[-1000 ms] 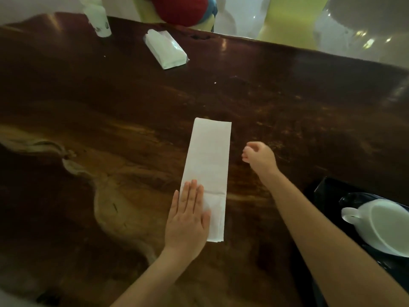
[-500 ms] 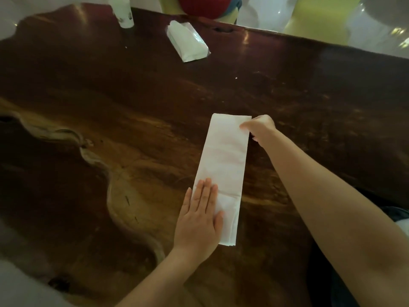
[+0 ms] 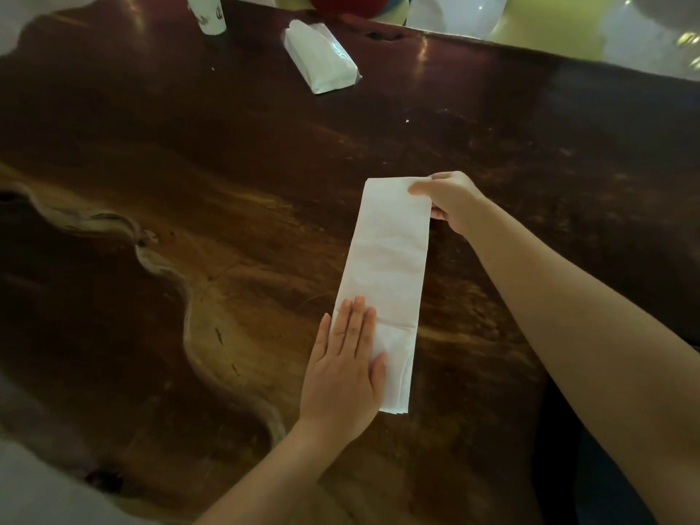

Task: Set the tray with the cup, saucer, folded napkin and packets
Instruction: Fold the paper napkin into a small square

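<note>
Fingers (image 3: 420, 189) of my right hand (image 3: 452, 200) pinch the long white creased paper napkin's (image 3: 390, 267) far corner; my left hand (image 3: 342, 377) presses flat, fingers spread.

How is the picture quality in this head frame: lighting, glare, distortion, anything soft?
Head view: dim overall, the dark table underexposed, with glare streaks near its far edge; the background beyond is blown out and soft. Wide-angle bending curves the table edge and enlarges the right forearm. The napkin reads clearly, left hand flat on it, right hand pinching its far corner.
</note>
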`<action>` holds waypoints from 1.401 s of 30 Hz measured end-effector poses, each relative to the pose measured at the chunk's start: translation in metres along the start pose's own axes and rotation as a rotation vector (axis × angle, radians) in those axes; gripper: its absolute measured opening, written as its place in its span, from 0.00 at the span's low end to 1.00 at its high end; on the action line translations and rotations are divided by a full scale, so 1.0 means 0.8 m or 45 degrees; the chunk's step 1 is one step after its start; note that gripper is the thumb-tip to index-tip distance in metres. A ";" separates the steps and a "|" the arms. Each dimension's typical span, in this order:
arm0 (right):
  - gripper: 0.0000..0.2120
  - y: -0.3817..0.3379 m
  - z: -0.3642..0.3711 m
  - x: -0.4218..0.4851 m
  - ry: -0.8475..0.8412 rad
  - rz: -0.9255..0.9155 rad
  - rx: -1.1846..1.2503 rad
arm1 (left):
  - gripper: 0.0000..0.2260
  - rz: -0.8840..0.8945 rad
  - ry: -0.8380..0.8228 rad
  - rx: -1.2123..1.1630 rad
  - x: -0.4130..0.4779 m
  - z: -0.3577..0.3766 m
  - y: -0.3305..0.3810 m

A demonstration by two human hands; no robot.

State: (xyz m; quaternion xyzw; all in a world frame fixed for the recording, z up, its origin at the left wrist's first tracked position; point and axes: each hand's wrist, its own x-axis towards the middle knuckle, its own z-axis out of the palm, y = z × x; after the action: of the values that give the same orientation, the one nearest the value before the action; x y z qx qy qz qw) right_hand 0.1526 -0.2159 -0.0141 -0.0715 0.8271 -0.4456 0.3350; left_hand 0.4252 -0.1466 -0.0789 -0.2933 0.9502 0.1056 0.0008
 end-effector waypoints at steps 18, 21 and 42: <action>0.08 0.150 -0.022 -0.138 -0.231 -1.185 -0.779 | 0.26 -0.162 0.288 -0.257 -0.014 -0.012 -0.010; 0.08 0.161 -0.021 -0.139 -0.227 -1.192 -0.913 | 0.25 -0.097 0.302 -0.226 -0.008 -0.013 -0.013; 0.26 0.170 0.028 -0.106 -0.074 -0.893 -1.426 | 0.23 -0.044 0.076 -0.077 0.031 -0.003 -0.014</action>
State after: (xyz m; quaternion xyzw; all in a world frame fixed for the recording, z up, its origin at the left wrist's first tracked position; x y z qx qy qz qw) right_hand 0.2559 -0.1153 -0.0873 -0.5120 0.8522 -0.0287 0.1043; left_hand 0.4110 -0.1696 -0.0802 -0.3127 0.9409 0.1257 -0.0345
